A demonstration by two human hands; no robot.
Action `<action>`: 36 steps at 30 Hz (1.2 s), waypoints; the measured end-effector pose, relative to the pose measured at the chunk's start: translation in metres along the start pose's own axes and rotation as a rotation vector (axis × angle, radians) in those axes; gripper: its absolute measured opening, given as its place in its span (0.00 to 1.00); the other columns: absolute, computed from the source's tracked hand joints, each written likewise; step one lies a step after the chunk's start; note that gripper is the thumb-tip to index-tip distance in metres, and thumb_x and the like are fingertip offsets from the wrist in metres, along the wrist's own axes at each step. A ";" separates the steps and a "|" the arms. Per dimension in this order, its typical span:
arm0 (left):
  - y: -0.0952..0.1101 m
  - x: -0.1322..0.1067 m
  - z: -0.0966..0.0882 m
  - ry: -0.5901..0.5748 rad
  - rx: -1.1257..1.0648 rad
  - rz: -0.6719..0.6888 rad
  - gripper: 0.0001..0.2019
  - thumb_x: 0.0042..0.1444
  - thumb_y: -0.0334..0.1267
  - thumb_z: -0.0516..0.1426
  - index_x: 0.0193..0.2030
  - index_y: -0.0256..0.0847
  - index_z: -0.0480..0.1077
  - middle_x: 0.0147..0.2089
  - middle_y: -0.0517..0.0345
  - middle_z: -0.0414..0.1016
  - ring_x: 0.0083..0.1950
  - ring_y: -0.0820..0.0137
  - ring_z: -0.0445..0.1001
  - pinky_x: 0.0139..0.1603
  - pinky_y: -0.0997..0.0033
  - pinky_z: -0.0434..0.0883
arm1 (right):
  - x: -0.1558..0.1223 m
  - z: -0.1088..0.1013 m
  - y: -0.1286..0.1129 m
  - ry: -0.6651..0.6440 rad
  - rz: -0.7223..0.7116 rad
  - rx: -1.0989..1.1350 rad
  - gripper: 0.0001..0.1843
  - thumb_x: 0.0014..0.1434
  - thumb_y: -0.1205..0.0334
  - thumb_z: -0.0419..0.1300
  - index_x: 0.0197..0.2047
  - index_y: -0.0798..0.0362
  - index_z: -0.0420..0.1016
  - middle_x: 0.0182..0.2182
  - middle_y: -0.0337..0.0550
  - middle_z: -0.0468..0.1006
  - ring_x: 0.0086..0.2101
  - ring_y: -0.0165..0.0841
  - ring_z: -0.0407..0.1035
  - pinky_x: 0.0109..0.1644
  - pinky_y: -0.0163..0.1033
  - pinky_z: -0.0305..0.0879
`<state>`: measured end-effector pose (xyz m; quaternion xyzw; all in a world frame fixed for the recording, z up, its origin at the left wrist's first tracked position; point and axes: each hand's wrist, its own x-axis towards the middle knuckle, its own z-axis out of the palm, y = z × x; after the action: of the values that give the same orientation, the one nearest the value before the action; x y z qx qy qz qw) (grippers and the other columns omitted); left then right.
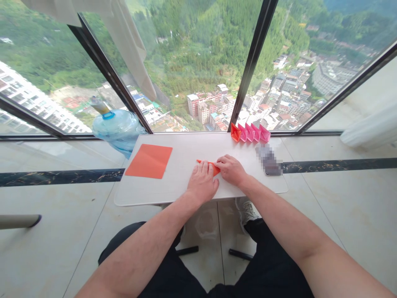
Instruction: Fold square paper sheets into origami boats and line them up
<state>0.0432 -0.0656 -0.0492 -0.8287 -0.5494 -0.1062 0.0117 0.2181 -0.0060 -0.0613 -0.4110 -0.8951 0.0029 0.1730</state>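
Note:
A small folded piece of orange paper (207, 163) lies on the white table (173, 182). My left hand (202, 182) lies flat on it with the fingers stretched out, pressing it down. My right hand (231, 169) rests on its right end with the fingers curled onto the paper. Only a thin orange strip and a corner show between the hands. A flat orange sheet (149, 161) lies at the table's left. Along the far edge stands a row of folded paper shapes (250, 133), one orange and several pink.
A dark phone (269, 162) lies at the table's right. A blue water jug (116, 127) stands on the floor behind the left corner. Floor-to-ceiling windows are just beyond the table. My legs and a shoe (246, 210) are under it.

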 end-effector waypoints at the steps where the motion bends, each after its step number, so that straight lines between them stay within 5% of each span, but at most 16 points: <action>1: 0.000 0.000 -0.001 -0.004 0.004 -0.006 0.30 0.64 0.44 0.50 0.67 0.26 0.62 0.69 0.32 0.62 0.71 0.49 0.59 0.71 0.50 0.53 | 0.000 0.000 0.000 -0.002 0.001 0.004 0.14 0.64 0.72 0.54 0.41 0.53 0.82 0.41 0.48 0.79 0.42 0.38 0.64 0.50 0.41 0.61; 17: -0.001 0.005 -0.008 -0.024 0.009 -0.011 0.28 0.61 0.46 0.52 0.62 0.30 0.66 0.64 0.35 0.67 0.68 0.47 0.61 0.71 0.48 0.52 | 0.001 -0.002 -0.001 -0.022 0.005 0.014 0.14 0.64 0.72 0.54 0.42 0.53 0.82 0.41 0.48 0.79 0.41 0.38 0.64 0.50 0.41 0.60; 36: -0.005 0.007 -0.006 -0.104 0.018 -0.047 0.31 0.62 0.51 0.50 0.71 0.46 0.60 0.69 0.40 0.62 0.70 0.47 0.56 0.65 0.41 0.56 | -0.011 -0.008 0.006 -0.048 0.079 -0.095 0.18 0.66 0.70 0.52 0.52 0.54 0.80 0.47 0.49 0.80 0.44 0.40 0.65 0.51 0.44 0.62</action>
<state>0.0400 -0.0582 -0.0424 -0.8199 -0.5694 -0.0581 -0.0121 0.2315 -0.0118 -0.0579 -0.4535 -0.8812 -0.0229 0.1317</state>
